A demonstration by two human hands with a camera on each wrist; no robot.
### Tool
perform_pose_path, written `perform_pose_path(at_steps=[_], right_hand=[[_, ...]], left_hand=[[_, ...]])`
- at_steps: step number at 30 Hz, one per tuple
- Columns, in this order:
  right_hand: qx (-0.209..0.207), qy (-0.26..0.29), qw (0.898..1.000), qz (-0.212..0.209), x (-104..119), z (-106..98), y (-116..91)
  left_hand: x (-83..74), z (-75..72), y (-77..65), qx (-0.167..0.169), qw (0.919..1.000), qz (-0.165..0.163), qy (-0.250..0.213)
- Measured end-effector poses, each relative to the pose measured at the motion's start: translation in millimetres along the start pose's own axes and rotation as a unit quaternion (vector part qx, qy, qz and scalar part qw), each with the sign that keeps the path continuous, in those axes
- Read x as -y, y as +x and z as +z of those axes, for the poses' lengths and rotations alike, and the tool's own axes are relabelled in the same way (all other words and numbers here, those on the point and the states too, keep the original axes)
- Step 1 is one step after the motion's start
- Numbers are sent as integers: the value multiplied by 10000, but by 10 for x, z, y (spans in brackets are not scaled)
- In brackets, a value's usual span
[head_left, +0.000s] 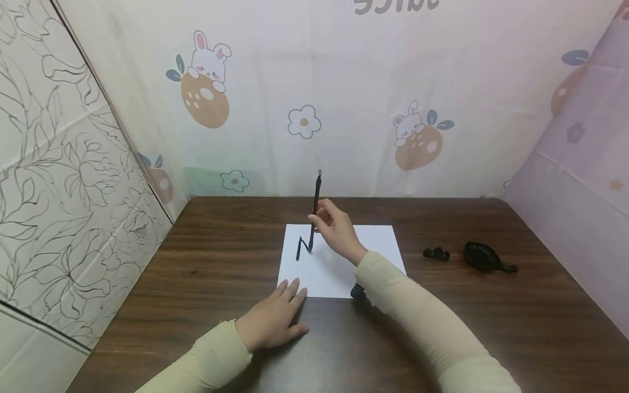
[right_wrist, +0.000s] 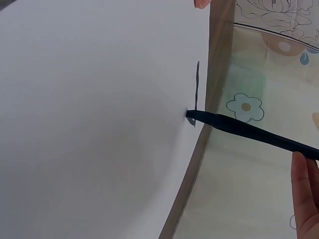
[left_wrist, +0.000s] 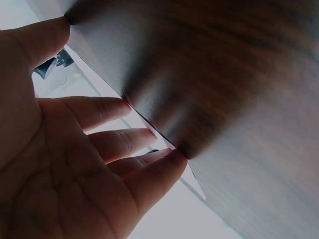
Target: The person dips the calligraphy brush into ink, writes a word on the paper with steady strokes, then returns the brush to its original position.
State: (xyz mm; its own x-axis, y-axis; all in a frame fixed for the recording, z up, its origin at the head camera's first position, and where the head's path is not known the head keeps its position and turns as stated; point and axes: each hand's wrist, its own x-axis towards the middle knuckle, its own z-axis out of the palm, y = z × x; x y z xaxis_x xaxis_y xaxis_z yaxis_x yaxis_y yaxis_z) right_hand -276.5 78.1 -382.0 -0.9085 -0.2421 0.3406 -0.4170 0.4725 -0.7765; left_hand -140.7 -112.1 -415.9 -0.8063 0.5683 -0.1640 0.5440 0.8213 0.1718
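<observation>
My right hand [head_left: 337,229] pinches a dark writing brush [head_left: 316,196] held nearly upright, a small loop at its top end. The brush tip meets the white sheet of paper [head_left: 373,240] in its left half, at the end of a black ink stroke [head_left: 298,249] that rises and then slants down to the right. In the right wrist view the brush [right_wrist: 239,128] crosses to the paper and touches it beside the dark line. With its fingers spread, my left hand [head_left: 275,316] rests at the paper's lower left edge, fingertips on the sheet and the thumb on the wood.
A dark object [head_left: 358,292] at the paper's bottom edge is partly covered by my right sleeve. Further right on the brown table [head_left: 221,245] lie a small black brush rest [head_left: 436,254] and a black leaf-shaped dish [head_left: 484,256]. A printed curtain [head_left: 265,82] stands behind.
</observation>
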Motion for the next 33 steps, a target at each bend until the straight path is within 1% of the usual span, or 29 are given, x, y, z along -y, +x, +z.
perform_pose_path(at_steps=[9,17,26,33], right_hand=[[120,164,9998,17,-1,-49,-53],[174,154,9997,-69,-11,-91,-70],[101,223,9997,-36,-9,-154,-50],[99,279,9996,-16,-14,-161,-38]], left_hand=[[11,14,15,15,10000,7,-35],[23,27,19,17,10000,4,-36],[23,33,17,48,10000,-17,-40],[12,16,10,28,10000,-9,-6]])
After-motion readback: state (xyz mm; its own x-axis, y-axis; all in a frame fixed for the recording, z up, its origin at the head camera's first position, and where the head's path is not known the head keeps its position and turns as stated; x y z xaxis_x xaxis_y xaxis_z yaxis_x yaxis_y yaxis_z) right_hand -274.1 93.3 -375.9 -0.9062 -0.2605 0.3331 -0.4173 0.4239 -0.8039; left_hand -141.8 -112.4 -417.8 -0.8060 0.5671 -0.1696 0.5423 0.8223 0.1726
